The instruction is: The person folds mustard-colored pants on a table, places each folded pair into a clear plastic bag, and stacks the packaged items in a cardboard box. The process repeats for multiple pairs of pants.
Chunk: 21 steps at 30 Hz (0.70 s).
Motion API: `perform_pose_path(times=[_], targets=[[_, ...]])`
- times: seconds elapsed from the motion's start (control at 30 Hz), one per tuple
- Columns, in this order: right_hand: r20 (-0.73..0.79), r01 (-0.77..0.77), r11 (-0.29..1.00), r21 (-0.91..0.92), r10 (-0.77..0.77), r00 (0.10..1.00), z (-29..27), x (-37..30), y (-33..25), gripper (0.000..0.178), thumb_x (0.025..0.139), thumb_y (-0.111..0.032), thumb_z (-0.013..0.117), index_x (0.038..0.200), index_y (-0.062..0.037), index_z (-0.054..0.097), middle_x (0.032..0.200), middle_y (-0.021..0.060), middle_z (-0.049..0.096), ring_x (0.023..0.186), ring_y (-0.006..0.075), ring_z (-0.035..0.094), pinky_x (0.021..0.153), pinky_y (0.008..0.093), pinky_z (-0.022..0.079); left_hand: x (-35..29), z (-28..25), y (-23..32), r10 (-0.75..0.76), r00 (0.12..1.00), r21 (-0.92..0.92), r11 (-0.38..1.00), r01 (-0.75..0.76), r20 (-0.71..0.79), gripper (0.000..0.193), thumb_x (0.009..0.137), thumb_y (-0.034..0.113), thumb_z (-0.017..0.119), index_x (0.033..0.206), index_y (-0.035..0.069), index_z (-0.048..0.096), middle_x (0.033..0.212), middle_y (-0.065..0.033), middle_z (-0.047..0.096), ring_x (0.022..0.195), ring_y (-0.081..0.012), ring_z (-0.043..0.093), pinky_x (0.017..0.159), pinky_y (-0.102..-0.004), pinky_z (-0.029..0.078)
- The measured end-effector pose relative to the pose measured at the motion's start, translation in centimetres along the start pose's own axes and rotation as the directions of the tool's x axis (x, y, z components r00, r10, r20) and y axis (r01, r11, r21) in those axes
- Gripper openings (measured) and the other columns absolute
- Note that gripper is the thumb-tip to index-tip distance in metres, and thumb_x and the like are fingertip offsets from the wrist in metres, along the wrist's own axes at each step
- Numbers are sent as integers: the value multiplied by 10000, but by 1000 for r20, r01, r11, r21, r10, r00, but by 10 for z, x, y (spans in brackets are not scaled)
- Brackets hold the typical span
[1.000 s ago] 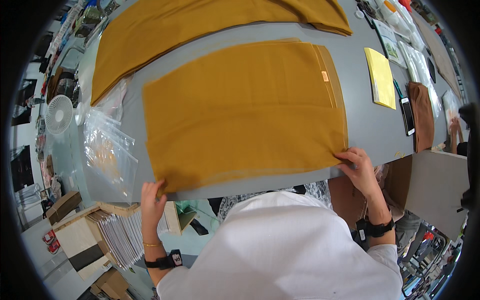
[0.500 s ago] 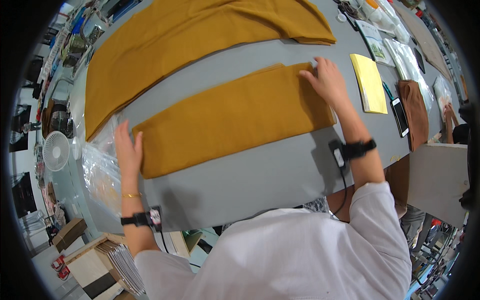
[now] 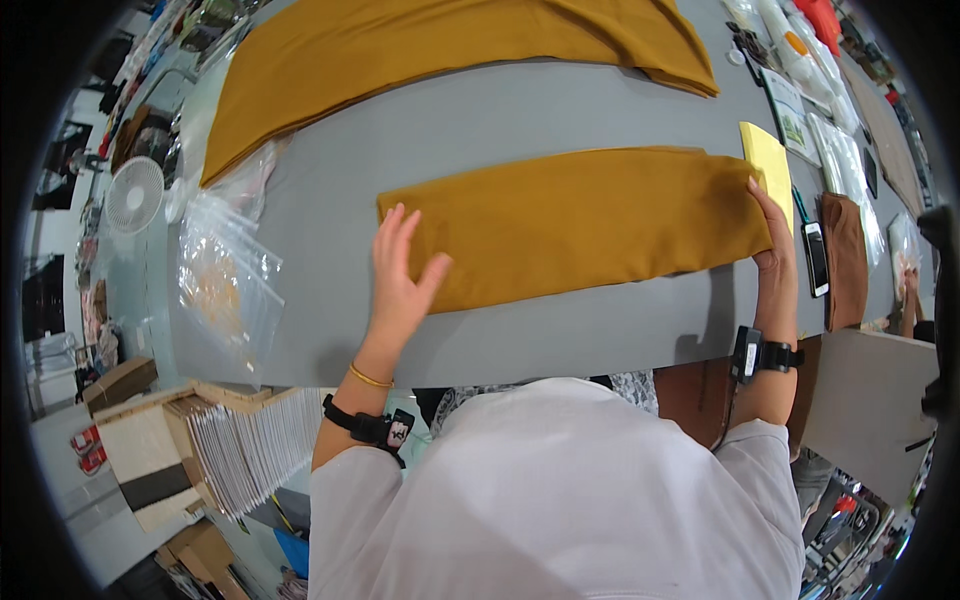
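Note:
A folded mustard-brown cloth (image 3: 580, 220) lies in a long flat bundle across the grey table in front of me. At its left end my left hand (image 3: 405, 275) is spread open, the fingertips reaching over the cloth's edge. My right hand (image 3: 772, 220) grips the right end; its thumb shows along the edge while the other fingers are mostly hidden by the cloth. A larger mustard-brown cloth (image 3: 450, 50) stretches along the far side of the table. The bundle's right end reaches a yellow pad (image 3: 768, 160) and overlaps its near part.
Clear plastic bags (image 3: 225, 280) rest at the table's left. To the right are a phone (image 3: 816, 260), a folded brown cloth (image 3: 845, 260) and a booklet (image 3: 790, 115). A white fan (image 3: 134, 195) stands far left. Another person's hand (image 3: 908, 290) shows at the right edge.
The folded cloth has shifted right along the table, against the yellow pad. Both hands moved right with it, and the right hand has turned around the cloth's end. The view has shifted too.

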State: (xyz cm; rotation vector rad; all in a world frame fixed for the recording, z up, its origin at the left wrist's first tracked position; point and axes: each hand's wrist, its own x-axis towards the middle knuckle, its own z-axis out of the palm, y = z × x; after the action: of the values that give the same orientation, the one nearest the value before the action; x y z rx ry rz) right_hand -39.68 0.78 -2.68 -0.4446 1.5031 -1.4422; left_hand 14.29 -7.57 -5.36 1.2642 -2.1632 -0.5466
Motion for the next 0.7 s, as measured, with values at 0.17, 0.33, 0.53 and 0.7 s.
perform_pose_path(times=[0.17, 0.33, 0.53, 0.7], targets=[[276, 300, 939, -169, -247, 929, 177, -58, 12, 590, 958, -150, 751, 1472, -17, 496, 1275, 67, 659, 1152, 142, 652, 961, 301, 546, 12, -31, -20, -469, 859, -752, 487, 444, 204, 365, 1116, 276, 530, 1303, -32, 585, 1123, -123, 708, 939, -174, 717, 694, -284, 605], [726, 550, 768, -328, -167, 667, 332, -97, 81, 610, 944, -300, 800, 1384, -4, 499, 1083, 64, 604, 967, 138, 565, 838, 305, 506, 24, -40, -26, -477, 756, -750, 260, 608, 448, 392, 1081, 257, 607, 1325, -46, 554, 1152, -131, 706, 997, -164, 706, 783, -300, 605], [595, 576, 663, -478, -238, 768, 269, -89, 78, 285, 1013, -210, 709, 1184, 17, 677, 1051, 73, 694, 901, 147, 670, 772, 279, 556, 19, -9, -46, -429, 857, -716, 499, 488, 285, 386, 1023, 72, 645, 1357, -47, 494, 1219, -120, 708, 1123, -150, 670, 955, -293, 538], [750, 756, -152, -637, -350, 562, 220, -74, 85, 699, 995, -453, 657, 1517, -28, 469, 1541, 224, 468, 1428, 355, 446, 1188, 458, 361, 26, -13, -44, -491, 855, -542, 678, 497, 169, 383, 1029, 98, 622, 1369, -15, 486, 1227, -141, 695, 1098, -193, 681, 919, -328, 546]])
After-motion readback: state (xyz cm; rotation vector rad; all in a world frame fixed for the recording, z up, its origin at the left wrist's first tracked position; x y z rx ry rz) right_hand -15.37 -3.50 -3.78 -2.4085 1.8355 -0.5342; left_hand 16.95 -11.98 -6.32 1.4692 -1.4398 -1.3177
